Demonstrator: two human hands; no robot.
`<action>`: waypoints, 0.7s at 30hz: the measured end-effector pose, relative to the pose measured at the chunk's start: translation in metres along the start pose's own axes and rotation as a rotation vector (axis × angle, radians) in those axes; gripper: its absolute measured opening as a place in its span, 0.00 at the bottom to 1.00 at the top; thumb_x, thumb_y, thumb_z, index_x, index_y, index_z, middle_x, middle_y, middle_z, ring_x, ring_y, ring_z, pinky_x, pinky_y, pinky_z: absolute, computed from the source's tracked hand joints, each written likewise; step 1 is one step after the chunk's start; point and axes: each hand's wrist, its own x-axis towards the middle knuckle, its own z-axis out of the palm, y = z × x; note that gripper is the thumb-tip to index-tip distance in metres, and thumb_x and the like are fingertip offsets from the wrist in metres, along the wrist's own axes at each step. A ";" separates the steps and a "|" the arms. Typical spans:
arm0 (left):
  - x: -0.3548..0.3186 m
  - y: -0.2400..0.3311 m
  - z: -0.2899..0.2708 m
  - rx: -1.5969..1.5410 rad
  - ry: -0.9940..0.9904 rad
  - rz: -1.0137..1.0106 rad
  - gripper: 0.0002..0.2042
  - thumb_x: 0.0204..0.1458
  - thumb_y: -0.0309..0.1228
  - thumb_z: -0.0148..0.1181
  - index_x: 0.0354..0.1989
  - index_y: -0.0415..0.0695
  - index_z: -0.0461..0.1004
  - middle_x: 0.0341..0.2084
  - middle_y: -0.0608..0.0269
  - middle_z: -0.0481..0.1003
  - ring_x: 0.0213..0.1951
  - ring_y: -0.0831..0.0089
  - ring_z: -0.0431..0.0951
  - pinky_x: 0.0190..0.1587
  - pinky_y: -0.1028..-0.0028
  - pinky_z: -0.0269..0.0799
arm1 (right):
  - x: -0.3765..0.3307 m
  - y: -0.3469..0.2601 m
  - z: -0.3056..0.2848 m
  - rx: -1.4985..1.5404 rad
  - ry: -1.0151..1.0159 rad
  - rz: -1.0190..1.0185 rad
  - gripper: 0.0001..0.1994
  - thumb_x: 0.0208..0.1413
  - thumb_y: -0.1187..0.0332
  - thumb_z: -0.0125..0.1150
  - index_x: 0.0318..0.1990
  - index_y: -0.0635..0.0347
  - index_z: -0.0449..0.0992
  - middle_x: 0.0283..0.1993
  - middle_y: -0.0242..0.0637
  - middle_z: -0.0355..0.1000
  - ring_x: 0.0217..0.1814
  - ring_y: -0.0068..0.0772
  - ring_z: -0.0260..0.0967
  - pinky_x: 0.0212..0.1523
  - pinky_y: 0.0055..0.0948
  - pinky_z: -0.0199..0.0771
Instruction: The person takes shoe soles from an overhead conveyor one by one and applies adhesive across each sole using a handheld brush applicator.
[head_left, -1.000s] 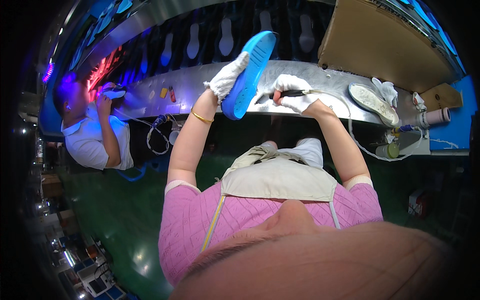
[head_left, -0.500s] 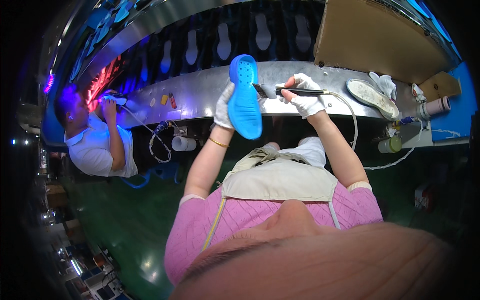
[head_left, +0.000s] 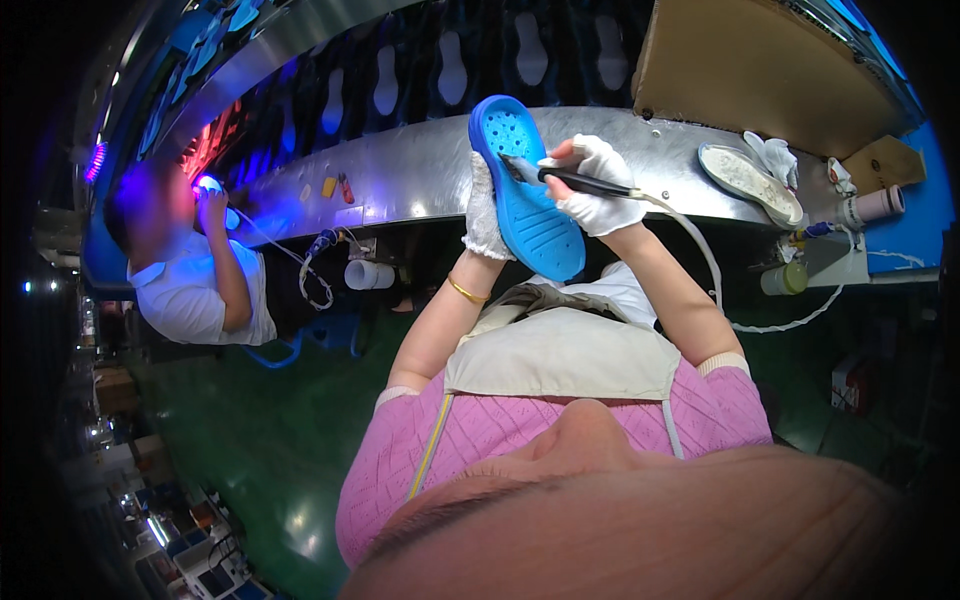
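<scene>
I have the blue sole [head_left: 548, 235] held up over the near edge of the desk [head_left: 410, 175], its holed end tipped away from the body. My left hand [head_left: 485, 212], in a white glove, supports it from the left, curled along the rim; how its fingers lie behind I cannot tell. My right hand [head_left: 602, 188], just to the sole's right, is folded round the black handle of a brush [head_left: 588, 183] in a pinching grip, and the brush head reaches over the sole's inner face near the holes. I read the step in hand as brushing that face, though how hard the bristles press I cannot tell. To my mind the next move calls for a steady left hand and light, even strokes towards the ridged end, with the pale hose [head_left: 695, 228] trailing clear of the rim. The desk is bare-looking metal; well to the sole's right lie a whitish sole [head_left: 750, 187] and a crumpled white cloth [head_left: 770, 160], and to its left a small yellow block [head_left: 328, 187]. Beyond the sole runs a dark rack [head_left: 415, 60] with pale sole shapes. Far left of it, a co-worker [head_left: 200, 295] sits in blue light above a green floor [head_left: 250, 430].
</scene>
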 end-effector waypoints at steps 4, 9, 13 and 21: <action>0.011 0.008 -0.011 -0.014 0.001 0.016 0.37 0.51 0.64 0.40 0.60 0.46 0.57 0.51 0.51 0.67 0.51 0.59 0.69 0.55 0.59 0.66 | -0.012 -0.004 0.006 -0.135 -0.109 -0.215 0.16 0.42 0.81 0.63 0.41 0.61 0.69 0.33 0.35 0.69 0.34 0.25 0.68 0.39 0.24 0.69; 0.020 0.022 -0.017 -0.053 -0.027 0.015 0.36 0.50 0.65 0.41 0.57 0.47 0.60 0.49 0.54 0.69 0.48 0.57 0.71 0.52 0.57 0.68 | -0.018 -0.010 0.001 -0.178 -0.199 -0.074 0.14 0.44 0.78 0.62 0.41 0.60 0.70 0.31 0.35 0.70 0.33 0.24 0.68 0.37 0.23 0.69; 0.023 0.028 -0.023 -0.107 -0.070 -0.003 0.35 0.50 0.64 0.42 0.55 0.46 0.63 0.46 0.54 0.71 0.45 0.57 0.73 0.49 0.57 0.71 | -0.019 -0.014 0.000 0.012 -0.312 0.163 0.11 0.47 0.78 0.61 0.39 0.59 0.71 0.30 0.32 0.70 0.33 0.21 0.67 0.36 0.22 0.69; 0.037 0.045 -0.027 -0.129 -0.153 -0.054 0.38 0.48 0.64 0.44 0.57 0.44 0.62 0.49 0.48 0.70 0.46 0.52 0.73 0.49 0.53 0.71 | -0.018 -0.020 -0.007 -0.023 -0.291 0.221 0.07 0.49 0.77 0.62 0.36 0.62 0.73 0.31 0.34 0.73 0.32 0.24 0.70 0.35 0.23 0.72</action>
